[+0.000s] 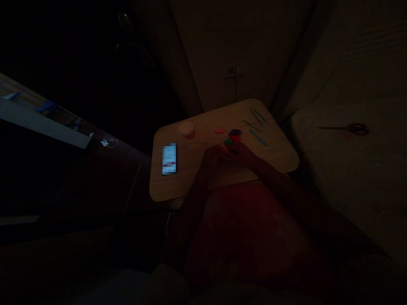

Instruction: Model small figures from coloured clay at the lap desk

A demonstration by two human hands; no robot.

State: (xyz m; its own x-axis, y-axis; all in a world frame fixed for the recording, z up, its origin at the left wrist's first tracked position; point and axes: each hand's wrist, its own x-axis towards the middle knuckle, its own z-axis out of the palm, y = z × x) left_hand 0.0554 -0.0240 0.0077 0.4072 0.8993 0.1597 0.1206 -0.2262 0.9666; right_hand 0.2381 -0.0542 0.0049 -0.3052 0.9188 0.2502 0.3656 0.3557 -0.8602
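My left hand (212, 156) and my right hand (241, 154) meet near the front of a small wooden table (190, 182). Their fingers are closed around an orange lump, apparently modelling clay (224, 148), mostly hidden by the fingers. Just beyond them lie a green lump (228, 142), a red lump (235, 138) and a purple lump (235, 132) of the same kind. A flat orange-pink disc (219, 131) rests a little to their left. The dim light blurs the finger details.
A lidded tub (187, 130) stands at the table's back left, with a lit phone (169, 159) in front. Several thin green tools (259, 137) lie at the right. Scissors (356, 128) rest on a pale surface farther right. A wall socket (234, 69) holds a plugged-in cable.
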